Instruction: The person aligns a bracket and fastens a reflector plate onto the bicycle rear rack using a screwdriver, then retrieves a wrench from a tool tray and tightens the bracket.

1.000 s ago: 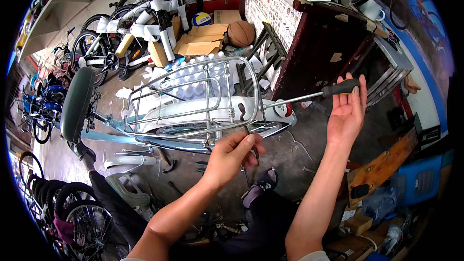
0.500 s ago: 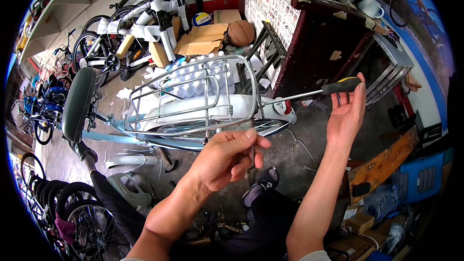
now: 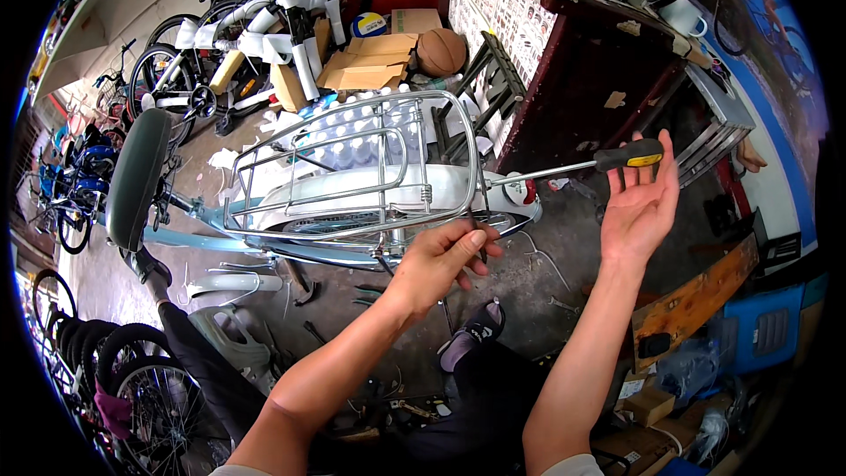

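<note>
A light-blue bicycle with a white rear fender [image 3: 308,189] lies in front of me, its silver wire rear rack [image 3: 397,203] on the near side. My left hand [image 3: 441,264] pinches a thin dark metal rod [image 3: 483,254] between thumb and fingers below the rack's end; its upper end is hard to make out. Palm up, my right hand [image 3: 639,211] has its fingers around the black and yellow handle of a screwdriver [image 3: 608,160]. The screwdriver's shaft points left, its tip at the rack's end by the red rear reflector [image 3: 530,189].
The dark saddle [image 3: 141,178] stands at left. Bottles in plastic wrap [image 3: 361,128] lie behind the rack. A dark red cabinet [image 3: 599,79] rises at back right. Nearer are a loose white fender [image 3: 233,284], a hammer [image 3: 304,286] and a wooden board [image 3: 696,295].
My left hand has moved right and slightly up with the rod. The screwdriver handle has turned, showing its yellow side, and my right fingers have shifted along it.
</note>
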`<move>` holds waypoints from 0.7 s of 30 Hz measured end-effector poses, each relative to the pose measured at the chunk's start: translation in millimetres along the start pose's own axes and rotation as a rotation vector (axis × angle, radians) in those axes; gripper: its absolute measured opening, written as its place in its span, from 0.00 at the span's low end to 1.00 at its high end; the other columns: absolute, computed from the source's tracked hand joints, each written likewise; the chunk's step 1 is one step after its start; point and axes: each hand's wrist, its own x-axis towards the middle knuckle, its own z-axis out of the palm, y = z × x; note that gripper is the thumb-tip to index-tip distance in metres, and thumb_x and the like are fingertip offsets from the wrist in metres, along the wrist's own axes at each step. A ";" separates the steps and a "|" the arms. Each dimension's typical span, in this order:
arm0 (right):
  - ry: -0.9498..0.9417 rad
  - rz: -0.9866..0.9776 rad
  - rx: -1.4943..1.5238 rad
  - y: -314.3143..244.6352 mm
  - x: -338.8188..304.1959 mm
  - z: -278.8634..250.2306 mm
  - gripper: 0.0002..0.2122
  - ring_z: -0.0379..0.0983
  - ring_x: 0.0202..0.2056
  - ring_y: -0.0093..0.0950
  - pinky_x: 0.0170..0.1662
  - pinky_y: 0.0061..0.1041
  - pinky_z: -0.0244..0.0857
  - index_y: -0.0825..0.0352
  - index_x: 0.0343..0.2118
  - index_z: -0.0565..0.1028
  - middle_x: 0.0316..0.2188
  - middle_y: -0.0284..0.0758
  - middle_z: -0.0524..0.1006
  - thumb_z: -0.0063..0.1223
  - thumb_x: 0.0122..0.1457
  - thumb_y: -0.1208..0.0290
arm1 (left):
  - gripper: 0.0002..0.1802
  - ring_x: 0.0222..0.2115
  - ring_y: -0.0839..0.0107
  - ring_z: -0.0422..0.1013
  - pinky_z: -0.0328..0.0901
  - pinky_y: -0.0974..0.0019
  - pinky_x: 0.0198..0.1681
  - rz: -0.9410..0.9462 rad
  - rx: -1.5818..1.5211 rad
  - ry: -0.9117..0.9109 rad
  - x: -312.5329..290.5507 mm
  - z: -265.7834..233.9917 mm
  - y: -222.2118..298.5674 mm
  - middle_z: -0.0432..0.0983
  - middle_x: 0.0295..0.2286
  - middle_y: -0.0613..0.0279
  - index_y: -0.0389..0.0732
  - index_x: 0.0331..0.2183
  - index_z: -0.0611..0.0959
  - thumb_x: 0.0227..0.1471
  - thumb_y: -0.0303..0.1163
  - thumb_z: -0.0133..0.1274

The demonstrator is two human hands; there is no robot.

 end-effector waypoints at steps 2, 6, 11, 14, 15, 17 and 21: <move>0.135 0.005 -0.051 1.5 0.6 3.1 0.22 0.69 0.51 0.26 0.56 0.27 0.57 0.58 0.62 0.65 0.50 0.36 0.74 0.46 0.68 0.57 | 0.19 0.25 0.79 0.72 0.68 0.74 0.26 0.016 -0.042 0.051 -6.3 -0.6 -3.9 0.80 0.36 0.57 0.34 0.45 0.79 0.66 0.39 0.45; 0.160 -0.072 -0.151 4.4 3.0 3.3 0.21 0.72 0.47 0.24 0.54 0.25 0.60 0.58 0.62 0.65 0.45 0.34 0.77 0.50 0.67 0.65 | 0.20 0.20 0.78 0.71 0.66 0.73 0.22 -0.083 -0.230 0.013 -27.0 -5.1 11.4 0.80 0.32 0.55 0.33 0.42 0.80 0.66 0.42 0.46; 0.172 -0.073 -0.138 3.7 1.4 3.2 0.20 0.72 0.49 0.25 0.55 0.26 0.59 0.60 0.59 0.67 0.52 0.40 0.75 0.50 0.66 0.63 | 0.22 0.13 0.79 0.65 0.63 0.74 0.16 -0.184 -0.352 -0.144 -33.7 -0.4 37.2 0.80 0.26 0.54 0.31 0.41 0.80 0.65 0.43 0.46; 0.173 -0.045 -0.130 5.5 0.5 5.3 0.19 0.71 0.49 0.24 0.55 0.25 0.59 0.61 0.57 0.68 0.51 0.40 0.75 0.51 0.66 0.61 | 0.23 0.11 0.80 0.63 0.60 0.76 0.14 -0.174 -0.393 -0.122 -36.2 -3.5 46.5 0.79 0.24 0.53 0.30 0.40 0.80 0.65 0.44 0.46; 0.176 -0.031 -0.125 4.3 0.0 6.4 0.19 0.71 0.48 0.23 0.54 0.25 0.59 0.61 0.56 0.69 0.48 0.38 0.77 0.52 0.65 0.59 | 0.23 0.11 0.80 0.63 0.60 0.76 0.14 -0.176 -0.392 -0.127 -36.3 -4.3 48.6 0.79 0.24 0.53 0.30 0.40 0.80 0.65 0.44 0.46; 0.210 -0.046 -0.135 3.6 1.4 6.1 0.19 0.71 0.45 0.22 0.53 0.24 0.59 0.61 0.55 0.69 0.45 0.35 0.77 0.53 0.65 0.59 | 0.23 0.11 0.81 0.62 0.57 0.78 0.11 -0.177 -0.433 -0.151 -35.4 -5.5 51.5 0.79 0.23 0.52 0.30 0.40 0.80 0.65 0.44 0.46; 0.354 -0.041 -0.242 9.6 3.9 0.6 0.19 0.71 0.39 0.19 0.50 0.23 0.59 0.60 0.54 0.71 0.36 0.27 0.75 0.55 0.64 0.59 | 0.22 0.10 0.82 0.60 0.56 0.78 0.11 -0.203 -0.464 -0.157 -36.0 -4.2 54.1 0.79 0.23 0.53 0.30 0.40 0.81 0.66 0.42 0.46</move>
